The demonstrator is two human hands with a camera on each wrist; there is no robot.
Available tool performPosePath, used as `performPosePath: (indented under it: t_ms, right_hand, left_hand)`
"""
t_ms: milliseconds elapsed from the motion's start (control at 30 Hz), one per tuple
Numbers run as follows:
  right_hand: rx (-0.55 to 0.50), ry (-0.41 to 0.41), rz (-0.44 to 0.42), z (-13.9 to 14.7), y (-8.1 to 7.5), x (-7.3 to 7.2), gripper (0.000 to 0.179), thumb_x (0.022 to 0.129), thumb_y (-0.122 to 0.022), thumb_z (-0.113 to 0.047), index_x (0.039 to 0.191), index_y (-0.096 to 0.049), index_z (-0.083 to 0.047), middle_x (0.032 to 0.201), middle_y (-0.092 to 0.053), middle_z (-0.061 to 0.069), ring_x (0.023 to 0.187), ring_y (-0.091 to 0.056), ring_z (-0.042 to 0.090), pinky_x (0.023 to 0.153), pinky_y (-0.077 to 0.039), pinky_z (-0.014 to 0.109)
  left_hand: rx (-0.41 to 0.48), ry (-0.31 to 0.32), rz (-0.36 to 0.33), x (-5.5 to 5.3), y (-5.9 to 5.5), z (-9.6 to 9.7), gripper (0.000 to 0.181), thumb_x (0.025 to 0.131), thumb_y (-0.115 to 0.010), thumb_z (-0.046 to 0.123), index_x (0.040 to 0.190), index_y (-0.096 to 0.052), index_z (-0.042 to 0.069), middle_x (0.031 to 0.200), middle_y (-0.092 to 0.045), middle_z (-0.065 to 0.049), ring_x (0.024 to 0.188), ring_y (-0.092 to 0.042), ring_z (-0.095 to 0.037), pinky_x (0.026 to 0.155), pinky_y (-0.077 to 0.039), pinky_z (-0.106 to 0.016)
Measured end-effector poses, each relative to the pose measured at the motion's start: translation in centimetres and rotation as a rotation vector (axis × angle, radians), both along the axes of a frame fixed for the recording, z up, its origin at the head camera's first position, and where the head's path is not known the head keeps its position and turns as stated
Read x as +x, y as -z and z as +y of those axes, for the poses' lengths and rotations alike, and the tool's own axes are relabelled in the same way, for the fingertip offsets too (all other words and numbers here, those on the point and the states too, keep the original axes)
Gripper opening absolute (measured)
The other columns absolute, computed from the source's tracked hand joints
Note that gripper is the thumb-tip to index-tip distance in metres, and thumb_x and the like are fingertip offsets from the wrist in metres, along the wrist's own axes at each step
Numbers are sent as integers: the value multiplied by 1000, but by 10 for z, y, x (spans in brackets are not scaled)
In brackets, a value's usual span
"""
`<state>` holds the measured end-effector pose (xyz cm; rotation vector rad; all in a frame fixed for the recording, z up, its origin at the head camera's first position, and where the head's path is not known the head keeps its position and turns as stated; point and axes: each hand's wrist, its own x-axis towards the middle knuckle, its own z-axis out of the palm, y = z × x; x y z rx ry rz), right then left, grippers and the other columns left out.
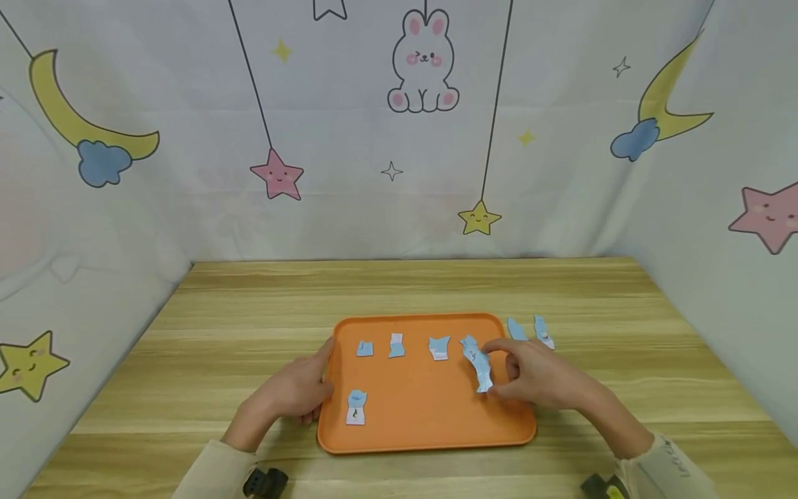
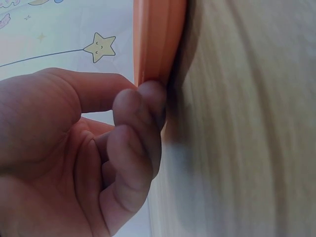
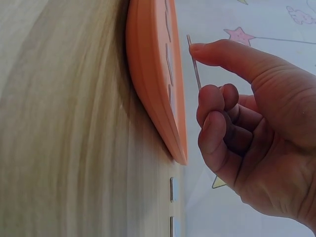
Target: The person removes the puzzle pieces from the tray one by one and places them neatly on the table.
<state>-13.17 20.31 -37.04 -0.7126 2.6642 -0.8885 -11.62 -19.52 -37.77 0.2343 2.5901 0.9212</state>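
Pinched between thumb and fingers of right grip [image 1: 541,374]: held piece [image 1: 479,366], tilted, raised over right part of tray [image 1: 411,409]. Held in left grip [image 1: 298,384]: left edge of tray, fingers curled at rim.

Materials: tray orange, smooth, rounded corners, raised rim, set on wood-grain counter [image 1: 249,305]. Held piece thin, stiff-looking, pale blue, long, wavy cut edges, shiny in spots. Edge-on in right wrist view, just a thin strip there.

Inside tray: four loose pieces, flat, irregularly cut, well apart. Along far side, left to right: squarish piece [image 1: 365,349], tall piece [image 1: 396,346], jagged piece [image 1: 439,348]. Near left corner: front piece [image 1: 356,407], blue above white, small dark mark on white part. Outside, on counter just beyond right rim: pointed piece [image 1: 516,328] and slim piece [image 1: 544,331], side by side, not touching.

Hidden: lower end of pointed piece, behind right grip. Cut off: both sleeves [image 1: 215,471] at bottom of head view, most of tray in both wrist views. Hard to make out: prints on pieces, too small. Cannot tell if held piece is single or several joined. Behind counter: wrinkled white cloth [image 1: 349,229], printed with rabbit, moons, stars.
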Motion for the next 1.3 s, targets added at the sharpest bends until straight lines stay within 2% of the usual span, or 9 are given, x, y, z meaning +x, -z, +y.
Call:
performPosePath:
  t_ms: [333,467,633,867,1300]
  right_hand:
    - [5,14,19,10,3,-3,55,87,-84,-19,136,-65,-3,60,-45,-12,51,-40,1,52,-37,21]
    - [-5,17,24,14,4,-4,54,87,-84,-18,135,-65,-4,57,-44,-12,46,-41,2,51,-39,22]
    - [-41,18,-29,20,4,-5,55,87,-83,-17,136,-63,-3,55,-47,-10,41,-47,7,50,-45,24]
    - [-78,32,-85,26,4,-6,58,89,-81,-16,141,-60,0,56,-46,-7,42,-46,8,50,-47,26]
    - [-66,56,-80,36,6,-8,64,89,-82,-20,144,-57,2,56,-51,-7,42,-50,11,57,-51,27]
  left_hand:
    - [-1,8,2,0,2,0,83,97,-52,-1,169,-11,-1,54,-61,-8,40,-53,-14,41,-46,-28]
    - [6,2,-3,0,2,0,83,97,-51,0,169,-10,0,54,-61,-8,40,-52,-14,41,-45,-28]
    - [4,0,-1,1,1,1,83,97,-51,0,169,-10,0,54,-61,-8,40,-53,-14,41,-45,-28]
    - [1,-3,-3,0,1,1,83,97,-51,0,169,-11,0,54,-61,-8,39,-53,-14,41,-46,-28]
    - [1,6,0,-1,1,-1,83,98,-51,0,169,-9,-1,54,-62,-8,39,-53,-13,40,-45,-28]
